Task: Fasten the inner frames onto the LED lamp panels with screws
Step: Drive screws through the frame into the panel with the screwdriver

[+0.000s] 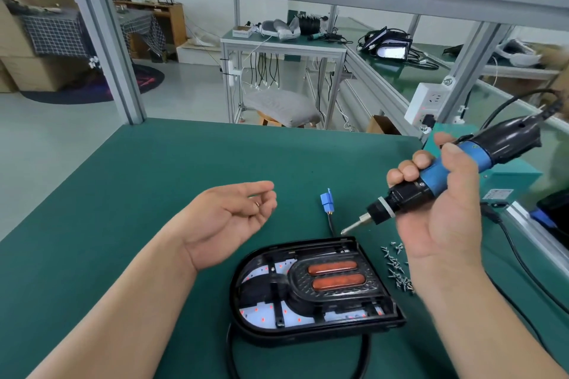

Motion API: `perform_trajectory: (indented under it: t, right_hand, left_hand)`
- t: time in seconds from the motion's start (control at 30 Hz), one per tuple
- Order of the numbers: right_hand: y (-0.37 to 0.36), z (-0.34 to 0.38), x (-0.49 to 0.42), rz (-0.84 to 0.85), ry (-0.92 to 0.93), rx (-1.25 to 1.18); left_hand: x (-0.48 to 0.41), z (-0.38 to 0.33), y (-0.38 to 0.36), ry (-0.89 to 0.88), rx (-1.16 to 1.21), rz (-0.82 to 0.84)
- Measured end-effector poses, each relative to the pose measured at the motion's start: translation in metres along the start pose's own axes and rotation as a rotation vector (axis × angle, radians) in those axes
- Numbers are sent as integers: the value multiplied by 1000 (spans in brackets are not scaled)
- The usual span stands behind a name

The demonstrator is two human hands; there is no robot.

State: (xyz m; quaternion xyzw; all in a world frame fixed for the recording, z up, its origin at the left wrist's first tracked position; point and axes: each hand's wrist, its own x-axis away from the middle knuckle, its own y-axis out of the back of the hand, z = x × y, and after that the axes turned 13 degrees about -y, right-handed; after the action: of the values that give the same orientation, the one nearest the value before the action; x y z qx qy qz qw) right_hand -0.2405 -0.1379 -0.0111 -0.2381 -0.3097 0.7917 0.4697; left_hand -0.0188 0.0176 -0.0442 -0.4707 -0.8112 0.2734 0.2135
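At centre left the left hand (228, 218) hangs palm up over the tabletop (154, 178), fingers loose, holding nothing. In the lower middle the LED lamp panel (246, 326) lies flat with the black inner frame (277, 289) seated in it. Just to its right is a heap of screws (398, 268). At centre right the right hand (446, 224) grips the electric screwdriver (438, 177), its bit pointing at the panel's upper right corner. The free hand should probably steady the panel, and the bit should come down upright. There is open room on the left; the tabletop edge and a cable (523, 264) are close on the right.

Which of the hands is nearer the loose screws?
Right. The right hand, gripping the screwdriver, is right beside the screws; the left hand is open beyond the lamp panel.
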Motion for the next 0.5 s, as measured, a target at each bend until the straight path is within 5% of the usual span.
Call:
perform_trajectory:
  t: [0.5]
  right_hand:
    - [-1,-2,3,-14,-18,0]
  left_hand:
    - [-1,6,0,33,-80,28]
